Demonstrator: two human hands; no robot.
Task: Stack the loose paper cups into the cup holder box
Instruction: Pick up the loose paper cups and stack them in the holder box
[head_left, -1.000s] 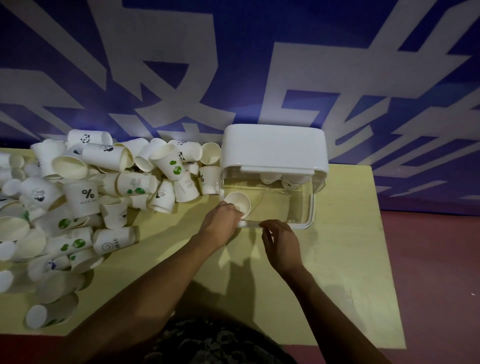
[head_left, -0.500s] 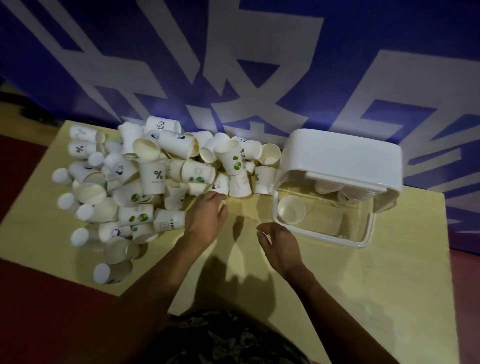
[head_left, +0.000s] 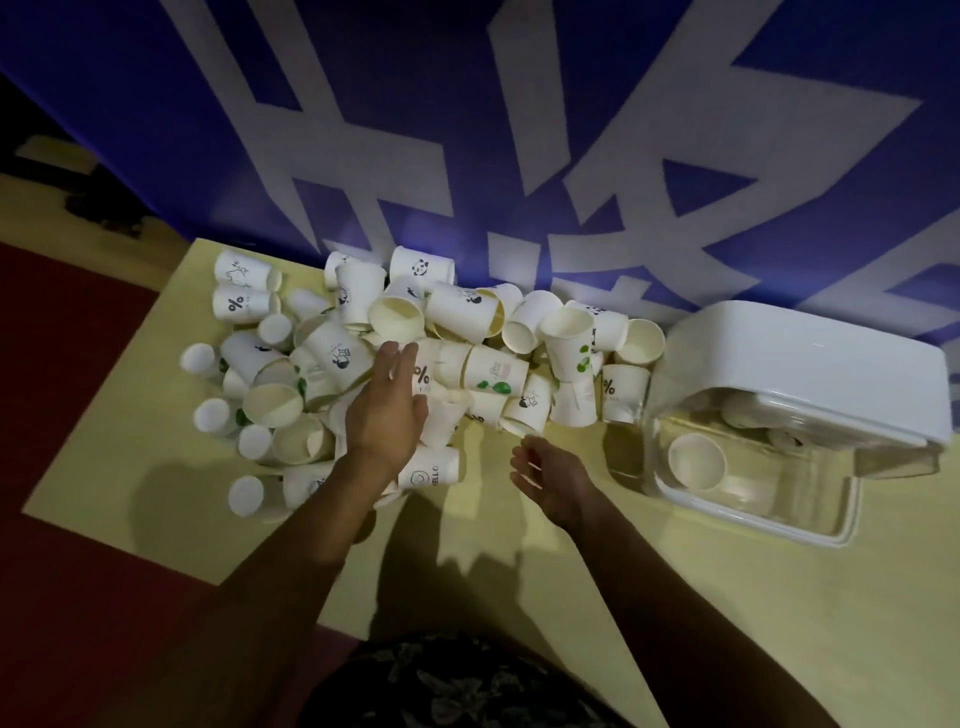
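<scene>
A big heap of loose white paper cups (head_left: 457, 322), some printed with a percent sign, pandas or green leaves, covers the left half of the yellow table (head_left: 701, 597). The cup holder box (head_left: 810, 364), clear with a white lid raised at the back, stands at the right. One cup (head_left: 696, 462) lies inside it, with more cups dimly seen under the lid. My left hand (head_left: 387, 410) hovers over the heap with fingers spread, holding nothing. My right hand (head_left: 550, 473) hangs over the bare table between heap and box, fingers loosely curled, empty.
A blue wall with large white characters (head_left: 519, 156) rises right behind the table. Dark red floor (head_left: 78, 571) lies to the left and in front. A cup marked HELLO (head_left: 428, 470) lies beside my left wrist. The table's left corner is near the heap.
My left hand let go of a cup in the box and swung left over the heap. My right hand drew back from the box front. The view turned left.
</scene>
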